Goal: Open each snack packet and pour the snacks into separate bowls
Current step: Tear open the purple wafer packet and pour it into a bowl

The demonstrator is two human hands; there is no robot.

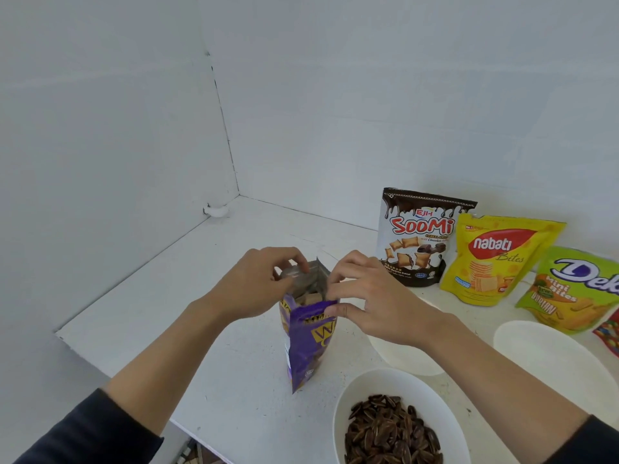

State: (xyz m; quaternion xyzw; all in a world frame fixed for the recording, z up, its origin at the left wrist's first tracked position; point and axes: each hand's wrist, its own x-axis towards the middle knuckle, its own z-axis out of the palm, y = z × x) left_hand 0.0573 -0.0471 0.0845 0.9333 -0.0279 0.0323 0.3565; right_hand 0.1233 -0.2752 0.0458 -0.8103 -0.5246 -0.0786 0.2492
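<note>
Purple and foil-lined, a snack packet [306, 343] stands upright on the white tabletop [234, 329] in a white-walled corner, its top already parted to show pale snack pieces inside. The left hand [258, 283] pinches the far-left flap of the mouth between thumb and fingertips, while the right hand [365, 296] pinches the opposite flap, its thumb pressed against the purple front; both hands are closed on the packet's rim, holding the mouth apart. Just right of the packet, a white bowl [402, 356] sits partly hidden beneath the right wrist. Nearer the camera, a second white bowl [351, 396] holds dark striped sunflower seeds [392, 433]. A third white bowl [549, 353] sits further right. Three unopened packets stand along the back wall: a brown Soomi packet [418, 236], a yellow Nabati Bites packet [492, 259] and a green Deka Mini Bites packet [576, 289], each overlapping the next. A red packet [610, 336] shows only a corner at the right edge.
</note>
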